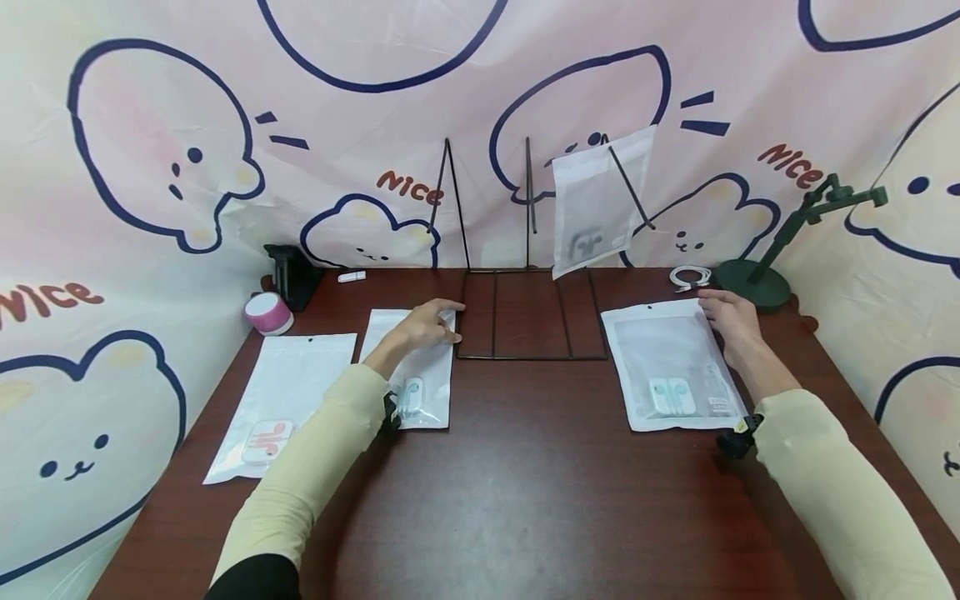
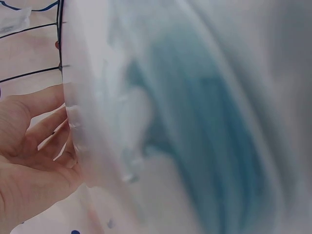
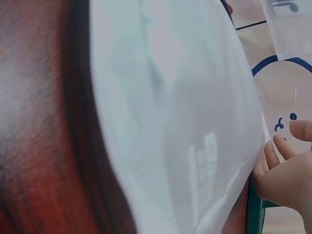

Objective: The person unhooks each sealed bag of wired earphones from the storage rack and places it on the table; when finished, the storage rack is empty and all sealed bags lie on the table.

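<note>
My left hand [image 1: 431, 323] rests across the top of a narrow white zip bag [image 1: 431, 408] with earphones in it. Its thumb and fingers are spread at the bag's right edge, beside the wire rack's base. In the left wrist view, the blurred bag [image 2: 195, 122] fills most of the picture and partly hides the fingers [image 2: 48, 97]. Along the upper right edge of a wider white zip bag [image 1: 667, 350], also holding earphones, lies my right hand [image 1: 729, 321]. The right wrist view shows its fingers [image 3: 273, 153] touching that edge, thumb apart.
A black wire rack [image 1: 532, 358] stands at the back, a bagged earphone set [image 1: 600, 200] hanging from its right hook. Another zip bag [image 1: 300, 383] lies at left, near a pink-white jar [image 1: 268, 313] and black stand [image 1: 296, 275]. A green lamp [image 1: 753, 283] and white cable [image 1: 690, 277] are back right.
</note>
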`<state>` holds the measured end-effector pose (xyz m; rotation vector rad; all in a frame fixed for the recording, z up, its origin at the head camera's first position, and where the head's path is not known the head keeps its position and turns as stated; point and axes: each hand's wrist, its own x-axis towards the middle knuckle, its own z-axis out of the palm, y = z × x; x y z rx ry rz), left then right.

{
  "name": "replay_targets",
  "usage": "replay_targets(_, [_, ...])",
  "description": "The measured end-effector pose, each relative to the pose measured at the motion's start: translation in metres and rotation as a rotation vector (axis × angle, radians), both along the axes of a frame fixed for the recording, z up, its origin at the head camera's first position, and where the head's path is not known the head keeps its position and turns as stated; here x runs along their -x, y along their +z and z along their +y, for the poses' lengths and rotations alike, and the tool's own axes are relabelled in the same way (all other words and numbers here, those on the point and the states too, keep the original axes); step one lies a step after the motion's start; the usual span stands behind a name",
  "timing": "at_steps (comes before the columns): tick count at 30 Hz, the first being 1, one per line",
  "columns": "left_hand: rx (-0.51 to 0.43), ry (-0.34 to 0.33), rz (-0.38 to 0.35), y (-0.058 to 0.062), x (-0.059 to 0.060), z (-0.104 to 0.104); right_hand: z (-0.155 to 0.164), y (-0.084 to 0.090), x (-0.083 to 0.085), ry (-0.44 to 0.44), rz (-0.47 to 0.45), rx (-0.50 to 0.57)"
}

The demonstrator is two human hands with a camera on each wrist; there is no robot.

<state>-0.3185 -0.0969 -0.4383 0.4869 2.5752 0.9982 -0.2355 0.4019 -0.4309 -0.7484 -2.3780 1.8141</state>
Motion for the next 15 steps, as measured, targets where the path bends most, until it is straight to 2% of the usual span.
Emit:
replay_targets(9, [0.010, 0.000, 0.006, 0.000, 0.002, -0.001, -0.002, 0.018, 0.007, -0.053, 0.125, 0.034])
replay_targets(15, [0.017, 0.002, 0.006, 0.001, 0.002, 0.000, 0.000, 0.044, 0.018, 0.019, 0.220, 0.140])
